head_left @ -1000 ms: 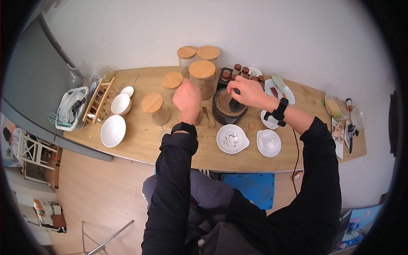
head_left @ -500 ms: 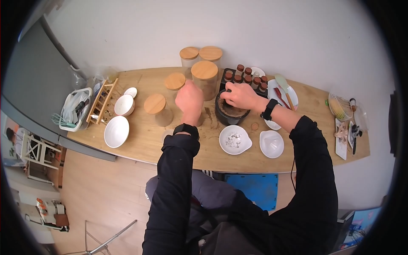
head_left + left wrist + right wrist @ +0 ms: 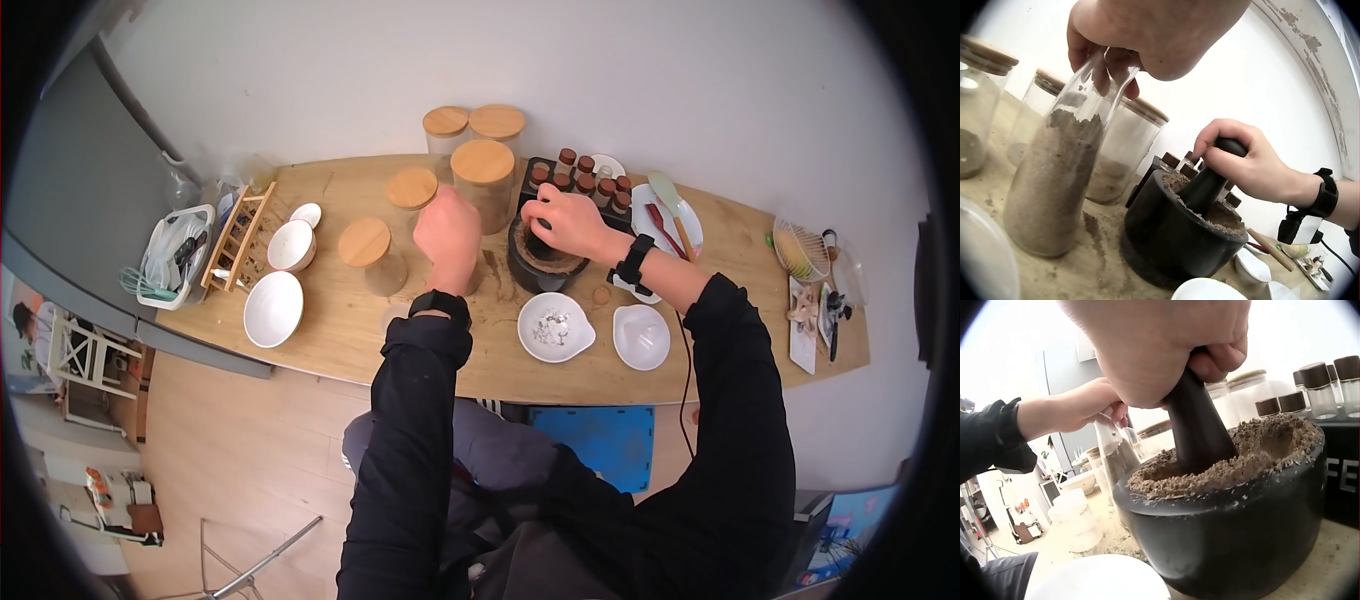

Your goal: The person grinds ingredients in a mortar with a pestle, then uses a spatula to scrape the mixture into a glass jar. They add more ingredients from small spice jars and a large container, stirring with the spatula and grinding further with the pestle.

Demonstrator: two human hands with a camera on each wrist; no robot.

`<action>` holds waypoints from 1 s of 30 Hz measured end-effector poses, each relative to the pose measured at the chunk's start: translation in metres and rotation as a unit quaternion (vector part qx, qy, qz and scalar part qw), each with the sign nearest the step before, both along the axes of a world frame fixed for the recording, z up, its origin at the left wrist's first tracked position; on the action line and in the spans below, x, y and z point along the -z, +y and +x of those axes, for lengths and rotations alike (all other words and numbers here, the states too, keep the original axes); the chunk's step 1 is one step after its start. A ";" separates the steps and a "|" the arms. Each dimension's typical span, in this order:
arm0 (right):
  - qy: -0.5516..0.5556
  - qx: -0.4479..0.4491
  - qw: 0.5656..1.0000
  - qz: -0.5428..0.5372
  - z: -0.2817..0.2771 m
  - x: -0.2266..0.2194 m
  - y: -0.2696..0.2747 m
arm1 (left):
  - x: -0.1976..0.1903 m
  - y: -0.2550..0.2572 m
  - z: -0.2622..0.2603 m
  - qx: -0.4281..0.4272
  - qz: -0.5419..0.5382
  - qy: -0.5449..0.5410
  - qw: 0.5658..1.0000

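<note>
My left hand [image 3: 448, 238] grips the narrow top of a clear glass bottle [image 3: 1054, 187], which stands tilted in the left wrist view and is largely full of brown powder. The fingers wrap its neck and hide the mouth. With my right hand [image 3: 572, 222] I hold a black pestle [image 3: 1200, 428], fingers curled round its upper end. Its lower end sits in coarse brown powder [image 3: 1266, 450] inside a heavy black mortar [image 3: 1229, 544]. The powder is heaped up the inner wall to the rim. The bottle is just left of the mortar.
Wooden-lidded glass jars [image 3: 482, 165] stand behind and left. A black rack of brown-capped vials [image 3: 583, 180] is behind the mortar. White bowls [image 3: 555, 328] are at the front, others left [image 3: 273, 310]. A plate with utensils [image 3: 690, 215] lies right. Spilled powder marks the table.
My right hand has shifted left over the mortar, and the pestle, earlier leaning visibly to the right, is now mostly under the hand. The left hand keeps its hold on the bottle.
</note>
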State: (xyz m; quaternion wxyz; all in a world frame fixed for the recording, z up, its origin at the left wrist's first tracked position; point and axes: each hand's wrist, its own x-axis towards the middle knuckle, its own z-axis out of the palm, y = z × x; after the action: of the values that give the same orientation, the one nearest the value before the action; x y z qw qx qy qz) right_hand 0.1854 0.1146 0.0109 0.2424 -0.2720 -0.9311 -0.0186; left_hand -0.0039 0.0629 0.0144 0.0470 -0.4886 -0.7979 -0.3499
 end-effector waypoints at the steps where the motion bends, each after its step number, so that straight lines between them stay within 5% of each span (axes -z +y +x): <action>1: -0.003 -0.002 1.000 0.018 0.000 -0.002 0.001 | 0.000 0.000 0.001 0.000 -0.004 -0.001 1.000; 5: -0.033 0.002 0.998 0.061 0.010 -0.012 0.010 | -0.002 -0.002 0.001 -0.001 -0.009 -0.005 1.000; 14: -0.017 0.041 0.999 -0.027 0.033 -0.046 -0.016 | -0.003 -0.003 0.001 0.002 -0.017 -0.009 1.000; 30: 0.033 0.009 0.999 0.038 0.015 -0.023 0.007 | -0.001 -0.002 0.001 0.001 -0.009 0.002 1.000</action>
State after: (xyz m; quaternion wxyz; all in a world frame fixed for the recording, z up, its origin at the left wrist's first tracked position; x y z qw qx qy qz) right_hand 0.2004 0.1218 0.0339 0.2833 -0.2718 -0.9185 -0.0470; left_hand -0.0031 0.0613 0.0159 0.0437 -0.4905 -0.8004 -0.3419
